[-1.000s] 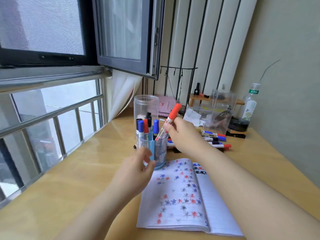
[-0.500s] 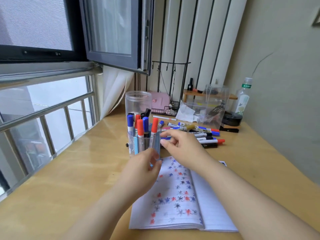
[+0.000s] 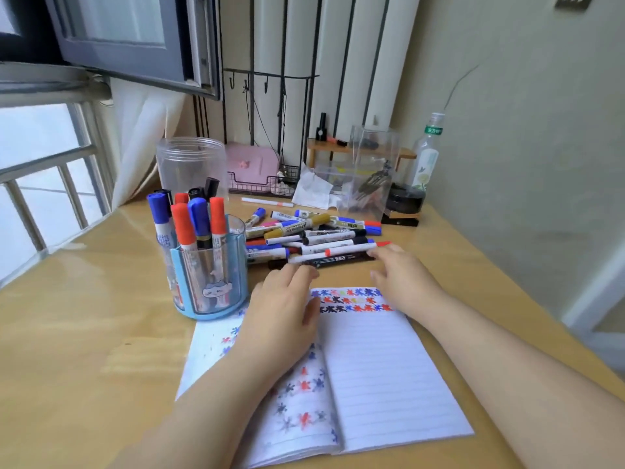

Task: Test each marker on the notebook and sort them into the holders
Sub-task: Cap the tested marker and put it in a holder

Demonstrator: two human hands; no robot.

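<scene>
Markers (image 3: 314, 236) piled at 12 o'clock of notebook (image 3: 372, 360); I see left hand (image 3: 280, 313) flat on page, right hand (image 3: 402, 275) fingers loosely spread, touching nearest marker.

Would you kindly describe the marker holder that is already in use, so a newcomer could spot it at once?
On the wooden desk, left of the open notebook, stands a clear holder with blue trim. Unlike the taller clear jar behind it, it is packed with upright red and blue capped markers.
</scene>
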